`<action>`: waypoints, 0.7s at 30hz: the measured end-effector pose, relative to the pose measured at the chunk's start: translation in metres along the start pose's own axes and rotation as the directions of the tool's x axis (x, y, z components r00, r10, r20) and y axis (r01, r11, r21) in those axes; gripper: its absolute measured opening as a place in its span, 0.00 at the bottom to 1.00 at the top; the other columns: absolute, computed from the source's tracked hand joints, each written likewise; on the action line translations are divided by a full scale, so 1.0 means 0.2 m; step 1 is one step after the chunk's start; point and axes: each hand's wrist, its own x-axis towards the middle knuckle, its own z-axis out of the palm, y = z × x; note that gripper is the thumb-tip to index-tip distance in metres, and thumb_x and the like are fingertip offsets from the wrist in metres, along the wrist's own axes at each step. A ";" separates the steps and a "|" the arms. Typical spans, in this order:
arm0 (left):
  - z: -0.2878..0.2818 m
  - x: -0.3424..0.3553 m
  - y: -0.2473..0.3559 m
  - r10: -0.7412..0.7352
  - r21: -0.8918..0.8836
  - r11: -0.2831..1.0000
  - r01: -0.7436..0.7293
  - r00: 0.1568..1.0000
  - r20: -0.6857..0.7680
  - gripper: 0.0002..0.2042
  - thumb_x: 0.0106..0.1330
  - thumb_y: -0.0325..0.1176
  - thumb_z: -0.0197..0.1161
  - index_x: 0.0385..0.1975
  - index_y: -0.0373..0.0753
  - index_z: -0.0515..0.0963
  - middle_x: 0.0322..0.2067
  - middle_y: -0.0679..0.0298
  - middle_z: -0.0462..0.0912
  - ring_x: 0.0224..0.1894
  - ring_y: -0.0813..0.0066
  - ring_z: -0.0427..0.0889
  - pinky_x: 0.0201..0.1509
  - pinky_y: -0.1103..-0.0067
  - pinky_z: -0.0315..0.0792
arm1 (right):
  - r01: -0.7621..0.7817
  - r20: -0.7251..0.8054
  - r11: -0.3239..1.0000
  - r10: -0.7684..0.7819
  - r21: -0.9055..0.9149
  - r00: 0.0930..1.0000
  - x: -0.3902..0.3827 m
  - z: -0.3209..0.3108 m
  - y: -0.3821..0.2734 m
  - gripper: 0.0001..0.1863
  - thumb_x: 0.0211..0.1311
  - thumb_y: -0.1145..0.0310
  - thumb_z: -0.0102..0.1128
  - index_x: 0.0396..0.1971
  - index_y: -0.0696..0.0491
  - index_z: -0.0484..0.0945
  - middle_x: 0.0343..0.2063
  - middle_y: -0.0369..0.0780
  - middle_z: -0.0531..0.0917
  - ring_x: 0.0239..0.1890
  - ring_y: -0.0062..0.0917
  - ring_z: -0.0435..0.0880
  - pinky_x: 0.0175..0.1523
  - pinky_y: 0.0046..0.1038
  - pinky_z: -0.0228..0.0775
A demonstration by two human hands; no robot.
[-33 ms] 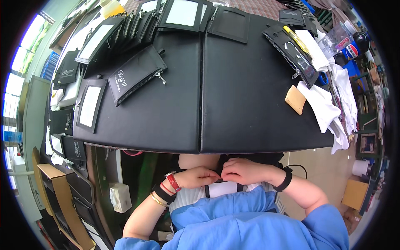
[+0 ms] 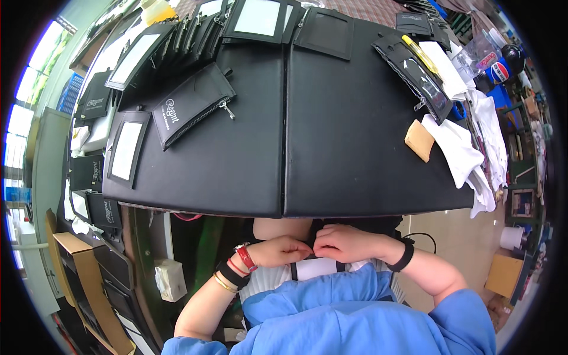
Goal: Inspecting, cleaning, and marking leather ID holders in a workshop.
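My left hand (image 2: 281, 251), with a red-strapped watch at its wrist, and my right hand (image 2: 338, 242), with a black wristband, meet over my lap. Their fingers are curled close together at the top edge of a black-framed white piece (image 2: 318, 269); what exactly the fingertips pinch is hidden. Beyond them lies the black padded work surface (image 2: 349, 171), bearing a zipped black pouch (image 2: 195, 103), a black holder with a white panel (image 2: 127, 148) and a tan block (image 2: 420, 140).
Several black holders (image 2: 254, 18) line the back and left. At the right are a pouch with a yellow pen (image 2: 419, 53), white cloths (image 2: 461, 160) and bottles (image 2: 500, 71). A cardboard piece (image 2: 71, 242) stands low left, a white pack (image 2: 170, 278) beside it, and a box (image 2: 503, 272) lower right.
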 end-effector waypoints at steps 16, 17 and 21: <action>0.08 -0.16 0.40 0.216 0.217 0.961 -0.173 0.956 -0.197 0.15 0.62 0.32 0.51 0.44 0.32 0.77 0.28 0.55 0.81 0.26 0.71 0.78 0.34 0.78 0.73 | 0.008 0.029 0.997 -0.010 0.078 1.000 -0.12 -0.27 -0.36 0.10 0.66 0.67 0.50 0.35 0.56 0.77 0.30 0.40 0.77 0.39 0.33 0.73 0.48 0.32 0.65; 0.10 -0.18 0.47 0.243 0.240 0.952 -0.191 0.946 -0.214 0.15 0.62 0.31 0.51 0.43 0.31 0.77 0.28 0.54 0.81 0.26 0.70 0.78 0.34 0.77 0.73 | 0.024 0.028 0.993 -0.027 0.111 0.999 -0.13 -0.30 -0.41 0.10 0.66 0.67 0.50 0.36 0.56 0.77 0.30 0.40 0.77 0.39 0.33 0.73 0.47 0.32 0.66; 0.22 -0.27 0.59 0.259 0.161 0.962 -0.220 0.925 -0.279 0.13 0.62 0.29 0.51 0.41 0.29 0.78 0.25 0.54 0.81 0.24 0.71 0.78 0.32 0.78 0.72 | 0.090 0.055 0.970 -0.105 0.225 0.993 -0.18 -0.33 -0.54 0.09 0.67 0.69 0.51 0.38 0.58 0.77 0.33 0.41 0.78 0.38 0.32 0.76 0.43 0.30 0.68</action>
